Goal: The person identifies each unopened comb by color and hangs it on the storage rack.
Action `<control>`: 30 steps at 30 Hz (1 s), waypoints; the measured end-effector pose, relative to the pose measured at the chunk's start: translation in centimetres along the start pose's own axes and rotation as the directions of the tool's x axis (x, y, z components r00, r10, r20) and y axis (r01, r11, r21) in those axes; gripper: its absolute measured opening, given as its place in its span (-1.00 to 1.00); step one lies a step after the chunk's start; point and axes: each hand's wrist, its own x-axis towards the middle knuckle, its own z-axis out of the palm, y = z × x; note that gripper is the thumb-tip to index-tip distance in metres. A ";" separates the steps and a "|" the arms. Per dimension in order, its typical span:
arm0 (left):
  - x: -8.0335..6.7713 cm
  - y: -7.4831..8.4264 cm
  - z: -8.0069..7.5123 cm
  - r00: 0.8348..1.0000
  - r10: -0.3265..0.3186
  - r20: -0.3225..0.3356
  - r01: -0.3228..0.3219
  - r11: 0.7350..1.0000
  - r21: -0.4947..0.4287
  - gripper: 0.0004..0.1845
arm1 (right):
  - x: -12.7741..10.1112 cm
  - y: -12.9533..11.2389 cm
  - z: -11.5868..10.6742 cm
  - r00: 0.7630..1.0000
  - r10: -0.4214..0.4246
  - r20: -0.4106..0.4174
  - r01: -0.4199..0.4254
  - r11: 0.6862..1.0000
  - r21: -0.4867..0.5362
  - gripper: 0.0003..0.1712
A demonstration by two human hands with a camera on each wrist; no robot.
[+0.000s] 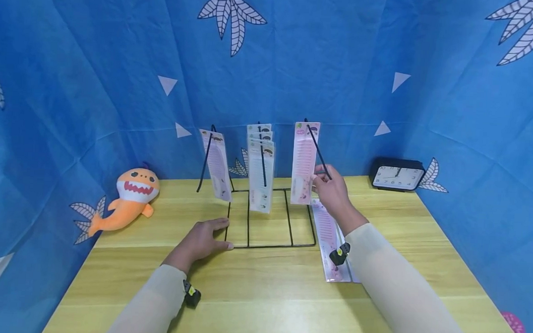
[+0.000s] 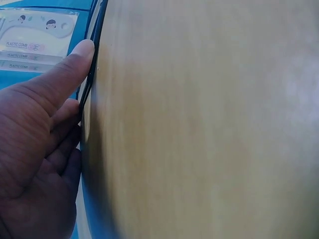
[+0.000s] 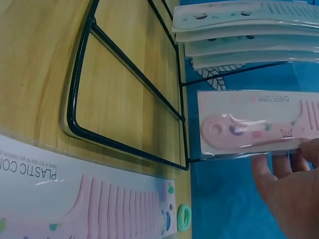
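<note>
A black wire display rack point(image 1: 272, 246) stands on the table, with packaged plastic combs on its three upright hooks. At its front left corner my left hand point(image 1: 204, 239) rests against the base, thumb and fingers touching the wire. My right hand point(image 1: 332, 189) pinches the edge of a pink packaged comb point(image 1: 304, 163), which hangs on the right hook. Several pale green packaged combs point(image 1: 261, 178) hang on the middle hook. On the left hook is a lilac packaged comb point(image 1: 218, 164). More packaged combs point(image 1: 326, 231) lie on the table under my right forearm, which partly hides them.
An orange shark plush point(image 1: 128, 200) lies at the table's left back. A black alarm clock point(image 1: 397, 174) stands at the back right. Blue printed cloth point(image 1: 324, 64) encloses the back and sides of the wooden table point(image 1: 261, 295).
</note>
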 end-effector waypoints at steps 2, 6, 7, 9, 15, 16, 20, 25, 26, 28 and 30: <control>0.0 0.0 0.0 1.000 -0.002 0.001 0.002 1.000 0.000 -0.15 | 0.3 0.0 0.1 1.000 0.009 -0.003 -0.009 1.000 -0.002 -0.74; 0.0 0.0 0.0 1.000 -0.006 -0.001 0.006 1.000 0.004 -0.15 | 0.7 0.1 0.2 1.000 0.015 -0.009 -0.015 0.999 -0.051 -0.73; 0.0 0.0 0.0 1.000 -0.007 -0.001 0.007 1.000 0.005 -0.15 | 0.8 0.1 0.2 1.000 0.014 -0.010 -0.014 0.998 -0.066 -0.72; 0.1 0.0 0.0 1.000 -0.007 0.001 0.007 1.000 0.010 -0.14 | 1.1 0.0 0.2 1.000 -0.001 -0.011 0.000 0.995 -0.097 -0.70; 0.1 0.1 0.0 1.000 0.001 0.005 -0.001 1.000 0.012 -0.14 | 1.8 -0.1 0.1 1.000 -0.031 0.002 0.030 0.984 -0.174 -0.68; 0.1 0.1 0.0 1.000 0.001 0.004 -0.001 1.000 0.011 -0.14 | 1.8 -0.1 0.1 1.000 -0.031 0.005 0.031 0.983 -0.180 -0.68; 0.1 0.2 0.0 1.000 -0.001 0.008 0.001 1.000 0.005 -0.15 | 2.1 -0.1 0.2 0.999 -0.042 0.014 0.044 0.983 -0.178 -0.68; 0.2 0.1 0.0 1.000 -0.005 0.011 0.005 1.000 0.002 -0.15 | 2.5 0.2 0.2 0.998 -0.059 0.035 0.063 0.986 -0.152 -0.68; 0.2 0.0 0.0 1.000 -0.005 0.011 0.005 1.000 0.002 -0.14 | 2.5 0.2 0.1 0.997 -0.061 0.036 0.066 0.987 -0.146 -0.69; 0.2 -0.1 0.0 1.000 -0.006 0.010 0.006 1.000 0.002 -0.14 | 2.5 0.3 0.1 0.997 -0.061 0.036 0.066 0.987 -0.146 -0.68; 0.3 -0.1 0.1 1.000 -0.002 0.008 0.002 1.000 0.003 -0.14 | 2.6 0.5 0.0 0.998 -0.058 0.031 0.062 0.988 -0.143 -0.67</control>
